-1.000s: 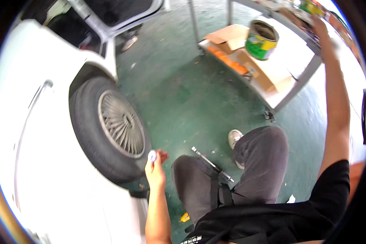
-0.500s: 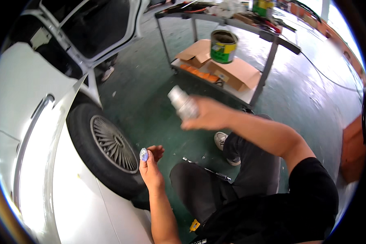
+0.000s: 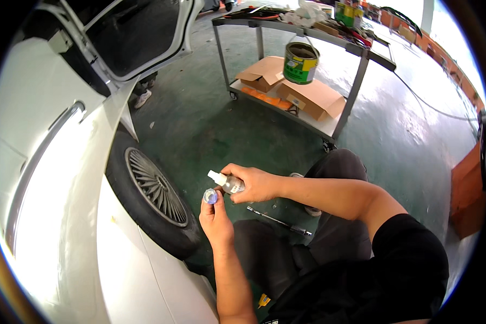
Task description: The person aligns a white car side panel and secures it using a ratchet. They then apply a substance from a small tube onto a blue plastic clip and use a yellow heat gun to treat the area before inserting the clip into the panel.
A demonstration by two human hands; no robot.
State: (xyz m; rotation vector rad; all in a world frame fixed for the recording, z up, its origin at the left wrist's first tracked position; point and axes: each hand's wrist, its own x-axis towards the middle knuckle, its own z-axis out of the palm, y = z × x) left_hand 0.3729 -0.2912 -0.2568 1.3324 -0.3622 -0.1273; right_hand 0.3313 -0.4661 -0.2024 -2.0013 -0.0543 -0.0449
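My right hand (image 3: 258, 186) is closed around a small clear spray bottle (image 3: 233, 184) with a white top, tilted with its top toward the upper left. Just below that top, my left hand (image 3: 217, 222) pinches a small round translucent bluish piece (image 3: 210, 196) between thumb and fingers; its exact kind is not clear. The two hands are close together in front of a car wheel (image 3: 155, 186) with a many-spoked rim. Beside the wheel is the white car body panel (image 3: 121, 259).
A long metal wrench-like tool (image 3: 279, 221) lies on the green floor by my knees, and a small yellow item (image 3: 263, 300) lies lower down. Ahead stands a wheeled cart (image 3: 356, 92) with cardboard boxes (image 3: 314, 99) and a hanging green-yellow bucket (image 3: 300, 67). A car door (image 3: 182, 32) stands ajar.
My right hand has brought the spray bottle down and left, close to my left hand. My left hand, still pinching the round piece, appears slightly farther right as the view has shifted.
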